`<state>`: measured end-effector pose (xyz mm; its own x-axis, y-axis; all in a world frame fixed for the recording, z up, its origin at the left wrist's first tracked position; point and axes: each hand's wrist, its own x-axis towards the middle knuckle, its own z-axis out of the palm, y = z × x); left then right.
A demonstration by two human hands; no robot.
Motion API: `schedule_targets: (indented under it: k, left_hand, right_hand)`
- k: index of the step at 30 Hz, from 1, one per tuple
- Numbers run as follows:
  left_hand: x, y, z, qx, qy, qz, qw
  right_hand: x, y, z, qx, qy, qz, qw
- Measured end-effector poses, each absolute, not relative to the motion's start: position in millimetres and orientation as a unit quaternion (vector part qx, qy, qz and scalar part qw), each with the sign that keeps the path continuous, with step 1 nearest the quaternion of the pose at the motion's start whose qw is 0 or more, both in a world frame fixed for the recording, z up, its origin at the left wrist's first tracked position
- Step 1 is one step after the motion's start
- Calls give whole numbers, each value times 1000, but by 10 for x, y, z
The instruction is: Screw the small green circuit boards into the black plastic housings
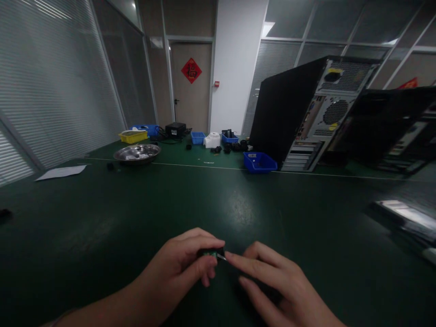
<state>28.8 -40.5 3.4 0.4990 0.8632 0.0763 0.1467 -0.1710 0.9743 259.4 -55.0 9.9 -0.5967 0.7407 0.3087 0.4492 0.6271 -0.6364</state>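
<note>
Near the front of the green table, my left hand (185,261) pinches a small black part with a green circuit board (210,253) between thumb and fingers. A thin, light metallic piece (221,257) sticks out from its right side. My right hand (272,277) is just to the right, its index fingertip at the end of the metallic piece. The right thumb is held apart from the index finger, and the other fingers are bent. Whether the right fingertip presses on the piece or only lies beside it cannot be made out.
A metal bowl (137,154) and white paper (61,172) lie on the green table (163,195) at the left. Farther back are a yellow tray (133,137), a blue bin (260,163) and a black computer case (289,109). A blurred metallic object (408,214) lies at right.
</note>
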Motion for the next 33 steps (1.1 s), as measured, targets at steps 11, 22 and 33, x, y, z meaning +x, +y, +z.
schedule_targets:
  k: [11,22,33]
  left_hand:
    - [290,-428,86,675,354,372,530]
    - [288,-415,112,601,364,392,593]
    - [244,-470,219,876,261,166,369]
  right_hand:
    - [2603,-569,128,-319,-855,275,303]
    - [2623,-599,143,-338,-820,305,347]
    - [2640,-560,118,-366,-776,324,400]
